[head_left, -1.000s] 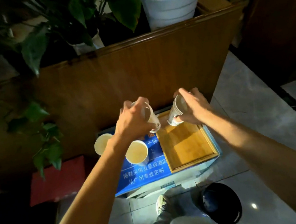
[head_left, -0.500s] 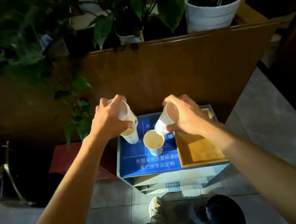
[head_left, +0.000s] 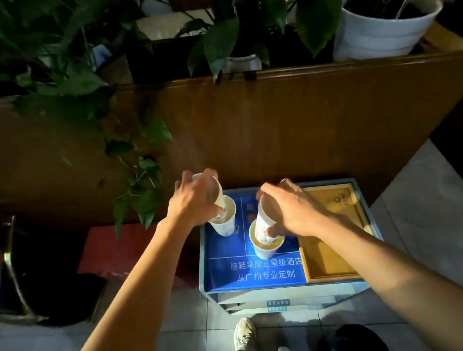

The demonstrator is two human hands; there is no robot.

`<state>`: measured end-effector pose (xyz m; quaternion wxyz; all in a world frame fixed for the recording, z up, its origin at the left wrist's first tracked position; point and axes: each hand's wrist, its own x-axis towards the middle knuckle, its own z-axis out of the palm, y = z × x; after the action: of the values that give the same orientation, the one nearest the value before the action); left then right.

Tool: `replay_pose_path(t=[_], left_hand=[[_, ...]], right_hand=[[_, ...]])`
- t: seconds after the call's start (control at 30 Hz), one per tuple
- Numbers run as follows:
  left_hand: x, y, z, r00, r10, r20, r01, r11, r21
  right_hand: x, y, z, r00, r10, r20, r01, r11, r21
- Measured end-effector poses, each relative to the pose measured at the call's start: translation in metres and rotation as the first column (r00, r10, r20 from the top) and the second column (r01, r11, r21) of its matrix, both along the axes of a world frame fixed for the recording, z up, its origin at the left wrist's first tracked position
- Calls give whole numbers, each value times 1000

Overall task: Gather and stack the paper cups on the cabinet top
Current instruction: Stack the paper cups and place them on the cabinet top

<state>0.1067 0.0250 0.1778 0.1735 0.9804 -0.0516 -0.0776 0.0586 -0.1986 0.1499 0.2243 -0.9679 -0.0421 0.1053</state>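
Observation:
Two white paper cups stand upright on the blue cabinet top (head_left: 226, 279). My left hand (head_left: 195, 202) grips a third paper cup (head_left: 215, 190), tilted, its base dipping into the left standing cup (head_left: 226, 223). In my right hand (head_left: 290, 210) a fourth paper cup (head_left: 264, 221) leans with its bottom set inside the right standing cup (head_left: 263, 249). Both held cups are partly hidden by my fingers.
A shallow wooden tray (head_left: 333, 262) fills the cabinet's right side. A brown wooden partition (head_left: 291, 126) rises directly behind, with leafy plants and a white pot (head_left: 381, 29) above. A red box (head_left: 110, 250) lies left of the cabinet; a dark round bin (head_left: 355, 344) stands near my shoe.
Both hands have lowered their cups from above the cabinet into the two standing cups. The camera view shifted so the cabinet now sits centred.

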Motion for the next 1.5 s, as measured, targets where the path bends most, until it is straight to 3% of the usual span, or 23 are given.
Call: replay_pose_path(t=[0.23,0.5,0.67,0.83,1.0,1.17,1.37,1.5], left_hand=[[4,6,-32,988,-54,-143,57,998,20],[1,10,-45,975,-76,-207,85,996,31],[-23,5,-62,927,-169,-335,213,972,98],[-47,5,-79,950,-191,-246,237,956,171],[-67,7,-93,954,-154,-258,198,969,150],[-76,3,-105,939,-206,-276,265,944,196],[-83,5,-98,960,-102,-262,147,976,160],[-87,3,-89,956,-124,-265,180,964,196]], right_hand=[[5,6,-19,995,4,-100,-5,1000,-16],[3,7,-27,982,-9,-191,-5,997,-71],[-8,9,-27,975,47,-216,-57,997,-42],[-24,10,-36,954,59,-294,-86,993,-79],[-38,15,-55,951,6,-309,-41,993,-107],[-48,29,-70,917,-245,-313,262,965,11],[-65,47,-81,983,-99,-157,76,986,-147],[-67,45,-76,983,-18,-181,-30,966,-258]])
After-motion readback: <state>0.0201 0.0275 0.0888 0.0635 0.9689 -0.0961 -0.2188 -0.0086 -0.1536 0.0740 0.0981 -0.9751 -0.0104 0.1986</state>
